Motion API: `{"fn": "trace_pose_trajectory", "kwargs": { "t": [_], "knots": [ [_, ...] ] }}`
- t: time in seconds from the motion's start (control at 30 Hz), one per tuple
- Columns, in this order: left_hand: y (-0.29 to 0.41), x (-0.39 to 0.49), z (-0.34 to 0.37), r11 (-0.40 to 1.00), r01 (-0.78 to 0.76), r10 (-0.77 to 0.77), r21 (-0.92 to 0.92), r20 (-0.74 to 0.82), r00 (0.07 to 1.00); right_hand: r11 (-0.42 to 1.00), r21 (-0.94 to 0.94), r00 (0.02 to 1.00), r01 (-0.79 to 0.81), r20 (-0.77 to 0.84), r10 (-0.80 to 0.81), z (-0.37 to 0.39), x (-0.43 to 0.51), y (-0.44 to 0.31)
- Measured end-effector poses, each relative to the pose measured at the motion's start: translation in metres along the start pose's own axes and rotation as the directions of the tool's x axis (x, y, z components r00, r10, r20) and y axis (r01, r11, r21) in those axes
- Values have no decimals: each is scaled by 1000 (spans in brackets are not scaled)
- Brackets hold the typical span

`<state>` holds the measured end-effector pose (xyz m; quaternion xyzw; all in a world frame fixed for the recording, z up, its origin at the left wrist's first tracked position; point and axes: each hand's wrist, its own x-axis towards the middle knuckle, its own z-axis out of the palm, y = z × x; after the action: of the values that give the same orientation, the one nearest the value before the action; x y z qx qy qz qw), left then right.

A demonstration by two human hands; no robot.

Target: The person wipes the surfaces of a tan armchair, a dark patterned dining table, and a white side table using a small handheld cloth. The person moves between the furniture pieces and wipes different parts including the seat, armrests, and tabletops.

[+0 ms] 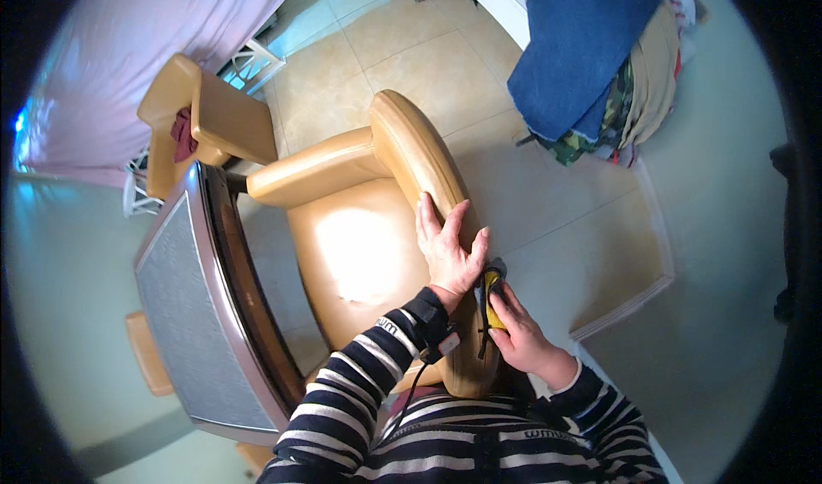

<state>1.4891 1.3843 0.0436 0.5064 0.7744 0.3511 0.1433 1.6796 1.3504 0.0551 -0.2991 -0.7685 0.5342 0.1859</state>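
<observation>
Right before me stands a tan leather armchair (308, 156), its seat catching a bright glare. My left hand (449, 246) rests on top of the chair's padded backrest, fingers spread, holding nothing. On the outer side of that backrest, my right hand (523, 333) grips a yellow and dark object (493, 301), perhaps a brush or a folded cloth, with a dark cord or strap hanging beside it. Its exact kind is hard to tell, and my fingers hide part of it.
A table with a grey top (205, 330) and glossy brown rim stands left of the chair. Another tan armchair (231, 118) holds a dark red cloth (184, 136). Clothes, including blue denim (578, 53), hang in a pile at upper right. A pink curtain (128, 66) hangs at upper left.
</observation>
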Motion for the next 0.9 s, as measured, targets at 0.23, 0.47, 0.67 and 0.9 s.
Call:
{"fn": "trace_pose_trajectory", "kwargs": {
  "t": [0.23, 0.47, 0.67, 0.9],
  "knots": [
    [-24, -34, -52, 937, -24, -1, -348, -70, 998, 805, -586, 991, 93, 131, -19, 6, 46, -42],
    [-43, -48, -86, 920, -224, 189, -321, -137, 972, 636, -697, 942, 330, 205, -264, 29, 137, -43],
    [-74, -41, -66, 882, -97, 76, -460, -63, 995, 723, -626, 943, 293, 67, -325, 32, 142, -39],
    [-70, -23, -23, 801, 171, -116, -574, 131, 985, 872, -372, 935, 319, -28, -354, 10, 234, -53]
  ]
}}
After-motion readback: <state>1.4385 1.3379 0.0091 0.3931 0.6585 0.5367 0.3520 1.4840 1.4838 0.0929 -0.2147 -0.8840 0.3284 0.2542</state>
